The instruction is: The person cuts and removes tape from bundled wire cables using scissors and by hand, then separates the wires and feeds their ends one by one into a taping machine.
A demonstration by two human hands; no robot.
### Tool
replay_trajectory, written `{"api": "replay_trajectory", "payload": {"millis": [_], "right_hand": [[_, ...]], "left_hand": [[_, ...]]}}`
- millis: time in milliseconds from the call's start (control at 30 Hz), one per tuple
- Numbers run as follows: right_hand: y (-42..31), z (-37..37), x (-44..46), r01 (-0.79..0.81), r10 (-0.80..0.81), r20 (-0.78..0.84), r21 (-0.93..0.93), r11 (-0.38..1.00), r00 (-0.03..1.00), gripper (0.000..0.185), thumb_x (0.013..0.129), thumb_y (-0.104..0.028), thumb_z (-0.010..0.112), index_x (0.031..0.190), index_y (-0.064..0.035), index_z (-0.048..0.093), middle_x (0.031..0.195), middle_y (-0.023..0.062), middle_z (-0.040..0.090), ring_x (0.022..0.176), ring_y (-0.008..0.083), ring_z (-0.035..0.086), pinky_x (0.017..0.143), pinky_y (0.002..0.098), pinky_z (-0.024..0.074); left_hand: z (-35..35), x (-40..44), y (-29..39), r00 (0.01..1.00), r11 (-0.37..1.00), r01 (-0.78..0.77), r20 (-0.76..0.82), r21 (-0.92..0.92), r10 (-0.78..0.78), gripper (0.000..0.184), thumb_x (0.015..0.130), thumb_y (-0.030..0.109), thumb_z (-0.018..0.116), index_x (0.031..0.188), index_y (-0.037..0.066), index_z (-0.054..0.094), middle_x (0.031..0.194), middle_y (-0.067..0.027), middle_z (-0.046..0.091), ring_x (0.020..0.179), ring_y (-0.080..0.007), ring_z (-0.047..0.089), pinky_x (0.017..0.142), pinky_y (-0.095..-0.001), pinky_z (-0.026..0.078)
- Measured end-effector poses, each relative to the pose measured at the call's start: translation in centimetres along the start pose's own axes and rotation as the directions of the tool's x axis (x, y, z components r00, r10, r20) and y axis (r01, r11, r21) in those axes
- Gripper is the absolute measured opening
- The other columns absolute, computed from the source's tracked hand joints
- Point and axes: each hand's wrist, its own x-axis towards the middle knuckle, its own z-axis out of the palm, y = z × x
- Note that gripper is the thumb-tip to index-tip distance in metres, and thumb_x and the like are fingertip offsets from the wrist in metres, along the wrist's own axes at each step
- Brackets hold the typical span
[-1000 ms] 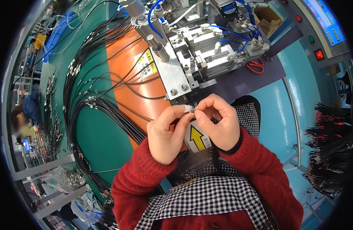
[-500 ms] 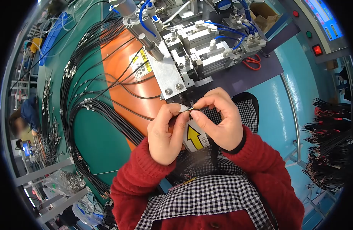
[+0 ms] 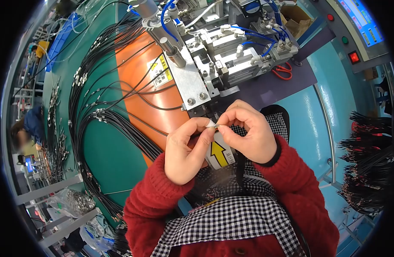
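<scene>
Reaching out from red knit sleeves (image 3: 154, 205) above a black-and-white gingham apron (image 3: 231, 218), the left hand (image 3: 182, 150) and right hand (image 3: 248, 135) are nearly tip to tip. Each has thumb and forefinger pinched on fine wires (image 3: 216, 126), which sit between the fingertips and are mostly hidden by them. A white cover (image 3: 211, 123) caps the left forefinger. Just behind the wires is a yellow arrow label (image 3: 219, 155). Beyond the fingers stands a metal pneumatic fixture (image 3: 184, 83) with blue air hoses (image 3: 166, 25). To its left, black cables (image 3: 126, 132) curve across an orange panel (image 3: 165, 122) and a green tabletop (image 3: 107, 165). Red-handled scissors (image 3: 283, 72) lie right of the fixture, near a control panel (image 3: 340, 43) with a lit red button (image 3: 354, 57). Farther right hang dark wire bundles (image 3: 366, 171); far left is a co-worker in blue (image 3: 33, 124).
</scene>
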Motion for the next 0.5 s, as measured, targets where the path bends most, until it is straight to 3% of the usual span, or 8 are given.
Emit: {"api": "replay_trajectory", "payload": {"millis": [233, 367, 500], "right_hand": [[-0.6, -0.2, -0.1, -0.02, 0.018, 0.059, 0.042, 0.999, 0.998, 0.005, 0.085, -0.003, 0.059, 0.09, -0.0024, 0.058, 0.082, 0.0021, 0.053, 0.07, 0.0103, 0.046, 0.063, 0.0207, 0.0393], [0.6, -0.5, 0.1, 0.212, -0.172, 0.224, -0.168, 0.963, 0.959, 0.002, 0.088, -0.005, 0.055, 0.09, -0.0037, 0.055, 0.078, 0.0027, 0.052, 0.065, 0.0126, 0.043, 0.059, 0.0241, 0.0374], [0.3, -1.3, 0.4, 0.116, -0.082, 0.301, -0.097, 0.989, 0.95, 0.002, 0.089, -0.006, 0.054, 0.088, -0.004, 0.054, 0.078, 0.0036, 0.051, 0.063, 0.0146, 0.042, 0.058, 0.0264, 0.0362]], "left_hand": [[-0.4, 0.3, -0.1, 0.998, 0.998, 0.014, 0.06, -0.064, -0.011, 0.007, 0.09, -0.002, 0.057, 0.096, -0.001, 0.061, 0.072, -0.0025, 0.058, 0.053, -0.0064, 0.05, 0.045, -0.0178, 0.038], [-0.5, 0.3, -0.1, 0.993, 0.992, 0.078, 0.092, -0.103, -0.068, 0.008, 0.089, -0.002, 0.057, 0.097, -0.001, 0.06, 0.073, -0.0027, 0.059, 0.052, -0.0077, 0.051, 0.045, -0.0187, 0.039], [-1.1, 0.7, 0.3, 0.983, 1.0, -0.007, 0.182, 0.028, 0.002, 0.009, 0.088, -0.002, 0.057, 0.097, 0.0, 0.06, 0.075, -0.0033, 0.059, 0.051, -0.0084, 0.05, 0.044, -0.0196, 0.038]]}}
